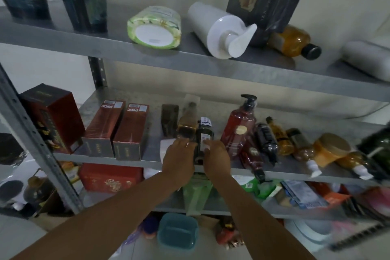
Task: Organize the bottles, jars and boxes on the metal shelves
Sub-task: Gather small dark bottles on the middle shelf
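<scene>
Both forearms are bare along all the length in view (the upper arms lie outside the frame). The left hand and right hand are bare too, and a short fingernail catches the light.

A dark bottle fills the space between my left fingers and my right fingers, so nothing passes there. Straight beyond my left fingers an amber bottle lies lengthwise and blocks the way back. Left of them, a strip of bare middle shelf stays open as far as a red box. Right of my right fingers there is only a narrow gap before the red pump bottle. Overhead, the upper shelf sits well clear.
</scene>
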